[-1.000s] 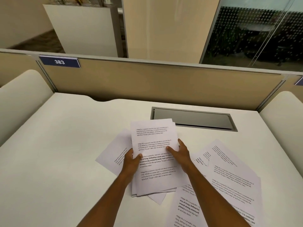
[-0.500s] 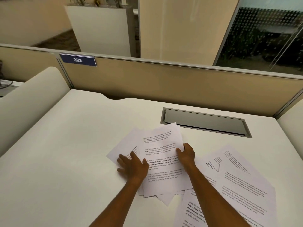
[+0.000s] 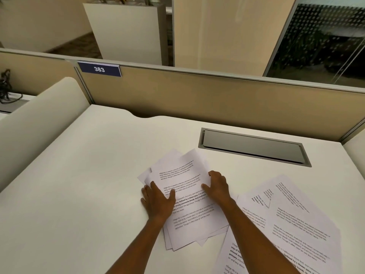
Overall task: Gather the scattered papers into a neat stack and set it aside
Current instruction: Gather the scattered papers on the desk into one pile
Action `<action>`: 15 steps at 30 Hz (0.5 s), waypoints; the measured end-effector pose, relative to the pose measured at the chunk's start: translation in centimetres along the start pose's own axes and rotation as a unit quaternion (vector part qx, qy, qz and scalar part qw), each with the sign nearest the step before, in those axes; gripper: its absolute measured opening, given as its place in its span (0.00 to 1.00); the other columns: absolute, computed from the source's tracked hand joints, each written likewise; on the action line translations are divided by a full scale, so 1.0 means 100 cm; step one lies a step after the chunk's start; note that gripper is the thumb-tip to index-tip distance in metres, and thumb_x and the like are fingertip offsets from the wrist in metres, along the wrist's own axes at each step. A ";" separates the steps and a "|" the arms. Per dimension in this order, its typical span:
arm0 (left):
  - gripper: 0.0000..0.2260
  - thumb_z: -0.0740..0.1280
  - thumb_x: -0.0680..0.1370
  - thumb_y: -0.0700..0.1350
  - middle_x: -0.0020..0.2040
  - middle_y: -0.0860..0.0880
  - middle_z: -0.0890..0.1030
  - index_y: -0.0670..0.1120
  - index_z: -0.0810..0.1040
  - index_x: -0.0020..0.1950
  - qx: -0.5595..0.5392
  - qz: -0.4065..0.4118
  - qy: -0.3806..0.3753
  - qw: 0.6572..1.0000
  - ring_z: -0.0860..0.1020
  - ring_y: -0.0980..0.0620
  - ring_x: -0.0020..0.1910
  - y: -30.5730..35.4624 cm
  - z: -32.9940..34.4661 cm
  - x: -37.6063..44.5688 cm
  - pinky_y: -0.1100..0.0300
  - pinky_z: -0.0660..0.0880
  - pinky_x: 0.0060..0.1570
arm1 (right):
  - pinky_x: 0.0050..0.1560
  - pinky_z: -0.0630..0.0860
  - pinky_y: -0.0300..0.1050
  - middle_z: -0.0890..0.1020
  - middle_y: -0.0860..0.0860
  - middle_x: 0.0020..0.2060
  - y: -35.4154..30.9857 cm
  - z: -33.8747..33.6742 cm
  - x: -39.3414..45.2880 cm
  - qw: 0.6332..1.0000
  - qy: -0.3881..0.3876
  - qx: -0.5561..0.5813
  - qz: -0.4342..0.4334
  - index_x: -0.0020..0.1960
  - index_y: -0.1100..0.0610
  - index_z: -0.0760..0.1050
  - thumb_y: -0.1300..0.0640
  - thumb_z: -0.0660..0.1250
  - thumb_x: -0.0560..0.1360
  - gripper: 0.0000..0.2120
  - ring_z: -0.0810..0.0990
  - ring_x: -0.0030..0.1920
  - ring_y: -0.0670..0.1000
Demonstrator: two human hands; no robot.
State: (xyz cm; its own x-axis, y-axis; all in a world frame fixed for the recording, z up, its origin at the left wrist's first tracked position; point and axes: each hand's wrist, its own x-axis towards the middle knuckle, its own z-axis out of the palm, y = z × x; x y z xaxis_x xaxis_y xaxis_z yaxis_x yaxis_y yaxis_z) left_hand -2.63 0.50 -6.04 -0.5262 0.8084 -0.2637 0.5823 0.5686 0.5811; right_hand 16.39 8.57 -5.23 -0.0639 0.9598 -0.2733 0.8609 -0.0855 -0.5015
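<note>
A rough pile of printed white sheets (image 3: 185, 194) lies on the white desk (image 3: 79, 175), its edges fanned out and uneven. My left hand (image 3: 157, 202) rests flat on the pile's left edge, fingers spread, thumb on the top sheet. On the pile's right edge sits my right hand (image 3: 216, 186), fingers curled over the side of the sheets. More loose printed sheets (image 3: 296, 224) lie overlapping to the right, reaching the lower frame edge.
A grey metal cable hatch (image 3: 254, 147) is set into the desk behind the papers. A tan partition (image 3: 197, 95) with a blue "383" label (image 3: 99, 69) closes the back. Cream padded side panels (image 3: 39, 119) flank the desk.
The pile has come down flat onto the desk. My left hand left its bottom edge and now lies spread on the left side, over a loose sheet that has slid under the pile.
</note>
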 end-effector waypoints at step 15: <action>0.27 0.69 0.76 0.42 0.74 0.37 0.62 0.43 0.62 0.72 -0.225 -0.087 0.037 0.970 0.72 0.37 0.65 0.025 -0.017 0.008 0.46 0.74 0.64 | 0.63 0.73 0.51 0.73 0.55 0.65 -0.004 0.006 0.000 1.000 0.017 -0.004 0.004 0.64 0.56 0.71 0.50 0.69 0.74 0.21 0.72 0.64 0.56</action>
State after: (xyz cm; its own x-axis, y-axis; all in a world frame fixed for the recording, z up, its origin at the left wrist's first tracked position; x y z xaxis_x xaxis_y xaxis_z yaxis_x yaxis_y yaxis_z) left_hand -2.65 2.28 -3.44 -0.6454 0.6831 -0.3418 0.1601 0.5585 0.8139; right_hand 15.71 8.47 -5.52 -0.0395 0.9677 -0.2490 0.8650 -0.0916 -0.4934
